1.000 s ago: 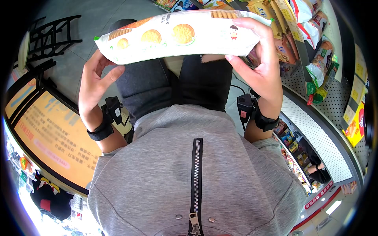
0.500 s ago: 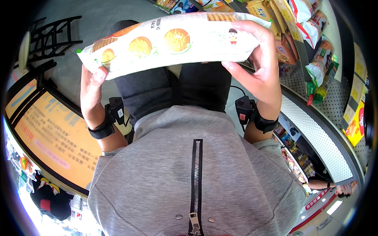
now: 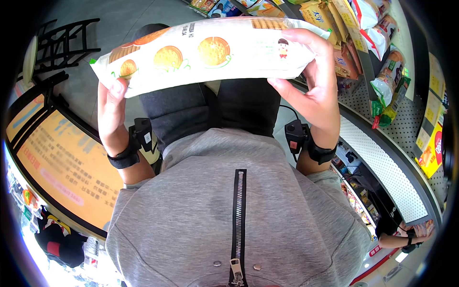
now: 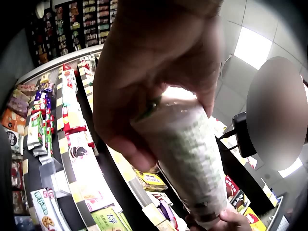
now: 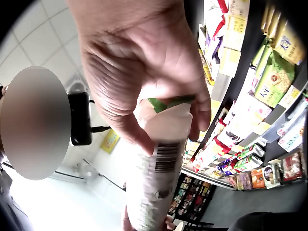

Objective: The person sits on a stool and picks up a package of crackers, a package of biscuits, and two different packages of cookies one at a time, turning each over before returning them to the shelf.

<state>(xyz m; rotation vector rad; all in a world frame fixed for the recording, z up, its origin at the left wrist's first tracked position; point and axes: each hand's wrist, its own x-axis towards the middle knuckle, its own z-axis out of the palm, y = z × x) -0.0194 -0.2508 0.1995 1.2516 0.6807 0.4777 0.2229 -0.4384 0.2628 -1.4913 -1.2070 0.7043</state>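
Note:
A long white biscuit package (image 3: 191, 55), printed with round biscuits and a small cartoon figure, is held up sideways between both hands. In the head view the left hand (image 3: 112, 107) grips its left end, thumb on the near face and fingers hidden behind. The right hand (image 3: 318, 91) grips the other end, with fingers over the top and thumb at the lower edge. The left wrist view shows the left hand (image 4: 159, 72) round one end of the package (image 4: 187, 149). A barcode shows on the package (image 5: 161, 168) beside the thumb of the right hand (image 5: 144, 72) in the right wrist view.
Shelves with snack packets (image 3: 389, 71) curve along the right. Black metal chair frames (image 3: 69, 45) stand at the upper left, above an orange printed board (image 3: 71, 167). Another person's arm (image 3: 397, 240) shows at the lower right. Grey floor lies beyond the knees.
The left hand has shifted its grip, its thumb now on the package's face. The package's left end has moved left and down. The other person's arm has come further into view at the lower right.

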